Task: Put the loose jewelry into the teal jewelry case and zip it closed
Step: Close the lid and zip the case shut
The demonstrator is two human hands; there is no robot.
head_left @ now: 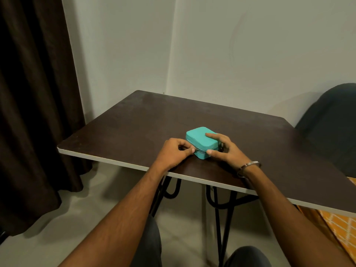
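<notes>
The teal jewelry case point(200, 140) lies with its lid down on the dark brown table point(134, 128), near the front edge. My left hand point(174, 151) pinches the small metal zipper pull point(196, 149) at the case's near left corner. My right hand point(224, 149) grips the case from the right, index finger across the lid and thumb on the front wall. A metal bangle sits on that wrist. No loose jewelry shows on the table.
A dark chair point(331, 120) stands at the table's right end. Brown curtains point(32, 103) hang on the left. Orange patterned fabric point(339, 228) lies below the table's right corner. Black hairpin legs show under the tabletop.
</notes>
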